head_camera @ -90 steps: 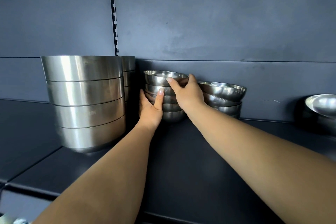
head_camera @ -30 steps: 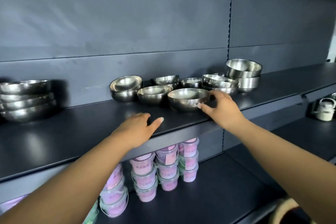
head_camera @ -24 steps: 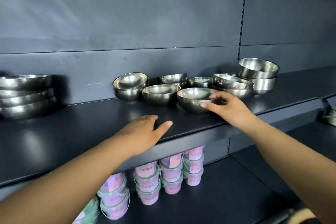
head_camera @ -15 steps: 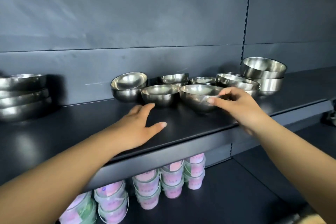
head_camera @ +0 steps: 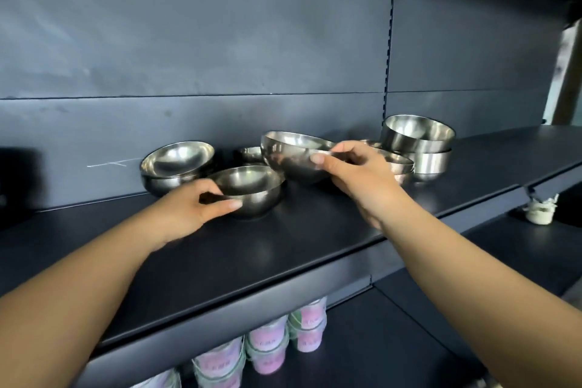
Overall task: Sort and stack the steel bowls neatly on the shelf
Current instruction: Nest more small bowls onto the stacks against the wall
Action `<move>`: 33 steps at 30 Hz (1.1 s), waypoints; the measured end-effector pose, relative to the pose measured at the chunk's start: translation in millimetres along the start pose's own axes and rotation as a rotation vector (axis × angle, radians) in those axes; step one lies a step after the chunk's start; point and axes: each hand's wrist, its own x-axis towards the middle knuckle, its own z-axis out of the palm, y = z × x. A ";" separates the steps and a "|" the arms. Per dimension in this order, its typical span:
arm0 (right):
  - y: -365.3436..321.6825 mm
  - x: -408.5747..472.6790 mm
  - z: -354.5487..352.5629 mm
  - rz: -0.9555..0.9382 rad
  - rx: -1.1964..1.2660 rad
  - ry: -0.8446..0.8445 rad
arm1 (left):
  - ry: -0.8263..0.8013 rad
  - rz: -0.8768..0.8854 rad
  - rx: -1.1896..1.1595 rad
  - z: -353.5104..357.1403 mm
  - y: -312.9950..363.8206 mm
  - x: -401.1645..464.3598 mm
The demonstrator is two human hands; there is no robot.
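Observation:
Several steel bowls sit on a dark shelf (head_camera: 283,249). My right hand (head_camera: 356,173) pinches the rim of a wide steel bowl (head_camera: 289,157) and holds it tilted, lifted off the shelf. My left hand (head_camera: 192,208) grips the near rim of a smaller steel bowl (head_camera: 252,189) that stands on the shelf, just below and left of the lifted one. Behind my left hand stands a stack of two bowls (head_camera: 176,167). At the right are a pair of deeper bowls (head_camera: 419,145) and a low stack (head_camera: 400,167) partly hidden by my right hand.
A small bowl (head_camera: 250,153) sits at the back against the dark wall panel. Stacked pink and green lidded tubs (head_camera: 271,346) fill the shelf below. A small white pot (head_camera: 540,209) stands on the lower right shelf. The shelf's front edge runs diagonally.
My right hand has lifted the wide bowl off the shelf and tilted it. My left hand moved forward from the bare shelf and took hold of the smaller bowl's rim.

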 end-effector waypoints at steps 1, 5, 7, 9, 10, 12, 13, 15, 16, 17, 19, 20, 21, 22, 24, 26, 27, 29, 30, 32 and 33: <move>1.5 -0.2 2.9 0.005 0.009 -0.009 | -0.045 0.006 -0.042 -1.4 0.8 -5.0; 7.7 1.9 17.3 -0.010 -0.012 -0.045 | -0.073 0.012 -0.232 -4.6 3.1 -15.9; 8.0 4.0 22.0 -0.010 -0.007 -0.060 | -0.045 -0.018 -0.333 -2.3 3.7 -15.0; 7.7 4.7 26.0 -0.022 -0.016 -0.098 | -0.060 -0.030 -0.330 -1.0 4.3 -13.1; 8.8 5.1 28.6 -0.027 -0.043 -0.133 | -0.067 -0.032 -0.327 -0.9 3.7 -12.1; 12.0 3.9 34.5 -0.034 -0.149 -0.215 | -0.080 -0.041 -0.348 -0.3 0.7 -9.9; 14.2 2.7 37.5 -0.036 -0.189 -0.263 | -0.092 -0.045 -0.362 0.4 0.4 -10.0; 19.7 1.6 40.6 -0.031 -0.188 -0.323 | -0.113 -0.060 -0.401 2.4 0.3 -9.0; 22.1 0.8 41.8 -0.011 -0.150 -0.324 | -0.105 -0.069 -0.443 3.7 -0.1 -7.3; 24.6 0.1 42.7 0.014 -0.100 -0.317 | -0.091 -0.075 -0.492 5.2 -0.4 -5.9; 30.0 -0.1 43.7 0.073 -0.024 -0.301 | -0.085 -0.059 -0.535 8.5 -0.1 -4.7; 30.9 -0.3 43.9 0.109 0.004 -0.314 | -0.092 -0.047 -0.525 9.7 0.8 -4.2; 31.1 0.0 43.9 0.146 0.039 -0.342 | -0.094 -0.034 -0.511 10.6 2.0 -3.5; 31.9 1.1 44.2 0.182 0.081 -0.378 | -0.089 -0.025 -0.510 11.3 2.7 -3.5; 32.9 2.2 45.9 0.233 0.128 -0.423 | -0.063 -0.023 -0.533 12.1 1.9 -4.4; 36.7 3.5 46.1 0.222 0.134 -0.431 | -0.028 -0.019 -0.524 11.6 0.3 -7.5; 38.2 5.0 46.6 0.206 0.137 -0.446 | -0.010 -0.016 -0.513 9.9 -0.5 -11.2; 41.6 4.8 47.9 0.156 0.105 -0.502 | 0.023 -0.029 -0.512 6.7 -2.9 -19.4; 42.8 3.0 48.5 0.120 0.060 -0.523 | 0.049 -0.044 -0.516 5.6 -3.6 -24.3; 44.2 0.7 49.0 0.064 -0.037 -0.515 | 0.101 -0.065 -0.504 5.1 -1.3 -33.3; 44.3 -0.4 49.5 0.048 -0.070 -0.498 | 0.117 -0.072 -0.491 5.0 0.7 -37.7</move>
